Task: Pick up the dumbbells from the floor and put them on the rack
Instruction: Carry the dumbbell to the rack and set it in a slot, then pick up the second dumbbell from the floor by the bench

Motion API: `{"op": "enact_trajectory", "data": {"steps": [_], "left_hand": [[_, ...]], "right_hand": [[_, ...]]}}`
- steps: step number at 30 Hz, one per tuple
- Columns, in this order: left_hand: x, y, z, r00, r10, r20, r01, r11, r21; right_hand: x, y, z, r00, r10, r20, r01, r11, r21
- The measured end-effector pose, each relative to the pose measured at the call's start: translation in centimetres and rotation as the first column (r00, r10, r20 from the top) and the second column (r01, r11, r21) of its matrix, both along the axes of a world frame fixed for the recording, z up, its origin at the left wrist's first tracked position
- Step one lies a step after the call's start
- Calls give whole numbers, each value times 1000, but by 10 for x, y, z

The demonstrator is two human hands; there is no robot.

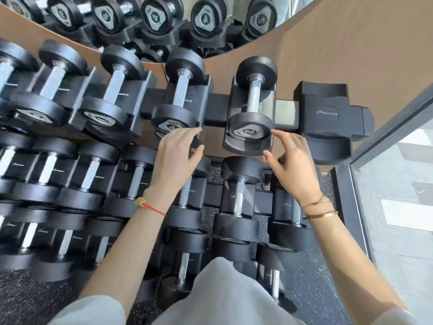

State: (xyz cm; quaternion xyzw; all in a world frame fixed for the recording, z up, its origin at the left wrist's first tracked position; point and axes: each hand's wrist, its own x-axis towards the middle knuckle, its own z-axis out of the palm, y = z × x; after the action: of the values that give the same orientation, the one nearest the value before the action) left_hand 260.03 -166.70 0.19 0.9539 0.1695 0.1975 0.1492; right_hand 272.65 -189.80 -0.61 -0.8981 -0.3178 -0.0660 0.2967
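Hovering near the top rack (pixel 216 109), both hands show spread, empty fingers. Left hand (pixel 174 156) touches a dumbbell (pixel 177 99); right hand (pixel 293 163) sits beside dumbbell 2 (pixel 251 99).

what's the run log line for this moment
left hand open, empty | right hand open, empty | both by top-row dumbbells | end cradle vacant

Black round-headed dumbbells with bare steel handles lie in the cradles of a black tiered rack (pixel 216 109). On the top tier, the dumbbell marked 2 (pixel 253 99) rests in its cradle, handle pointing toward the wall, labelled end facing outward. Its left neighbour (pixel 180 95) lies parallel. The rightmost top cradle (pixel 328 113) holds nothing. Lower tiers carry further dumbbells (pixel 237 198).
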Motion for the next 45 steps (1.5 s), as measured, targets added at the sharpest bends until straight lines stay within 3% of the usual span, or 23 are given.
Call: {"op": "enact_trajectory", "data": {"steps": [15,26,35,45], "left_hand": [[-225,-66,-24,953,283,-105,-290,955,-58],[-423,-123,-34,792,602,-99,-607,794,-36],[-606,-238,-41,550,814,-188,-833,549,-59],[-741,-378,-49,200,944,-262,-979,185,-80]], "right_hand": [[-148,-15,-23,952,306,-34,-307,950,-50],[-288,4,-43,783,622,-24,-622,780,-75],[-444,-25,-69,581,810,-76,-814,578,-63],[-591,-62,-87,252,954,-159,-966,239,-98]]}}
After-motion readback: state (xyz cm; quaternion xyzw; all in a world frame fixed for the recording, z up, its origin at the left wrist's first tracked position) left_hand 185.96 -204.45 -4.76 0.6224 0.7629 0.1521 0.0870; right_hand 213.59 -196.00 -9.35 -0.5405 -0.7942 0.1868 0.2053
